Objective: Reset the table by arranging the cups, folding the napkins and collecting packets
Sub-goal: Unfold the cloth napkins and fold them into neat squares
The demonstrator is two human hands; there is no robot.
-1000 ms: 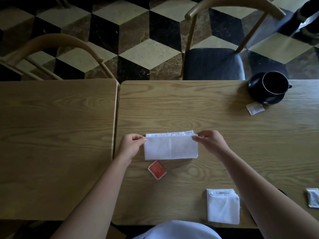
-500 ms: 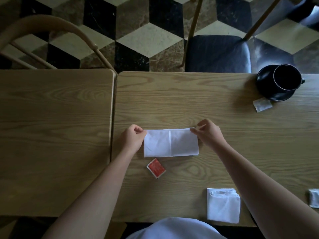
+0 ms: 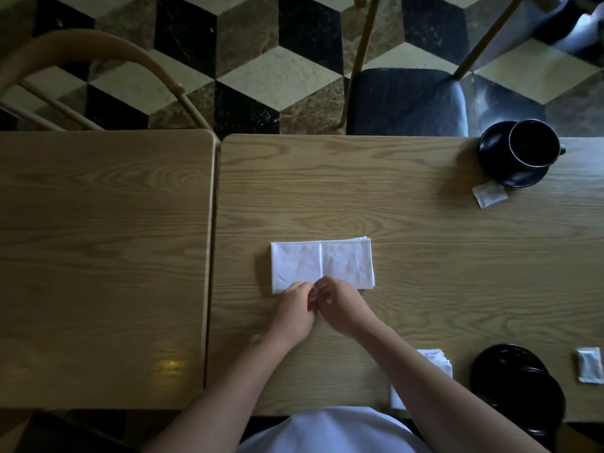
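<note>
A white napkin [image 3: 322, 264], folded into a long rectangle, lies flat on the right table [image 3: 408, 223]. My left hand [image 3: 294, 313] and my right hand [image 3: 341, 307] meet at the middle of its near edge, fingers curled and pinching that edge. The red packet seen earlier is hidden, likely under my left hand. A second folded napkin [image 3: 439, 361] lies at the near edge, partly covered by my right forearm. A black cup [image 3: 531, 143] stands on its saucer at the far right, with a white packet [image 3: 489, 195] beside it. Another white packet [image 3: 590, 365] lies near right.
A dark round dish or cup [image 3: 516, 384] sits at the near right edge. A second wooden table [image 3: 98, 256] butts against the left side. Two chairs stand beyond the far edges: a curved wooden one [image 3: 98, 50] and a dark-cushioned one [image 3: 405, 99].
Both hands left the napkin's far corners and came together at the middle of its near edge. The napkin now lies flat. The red packet went out of sight.
</note>
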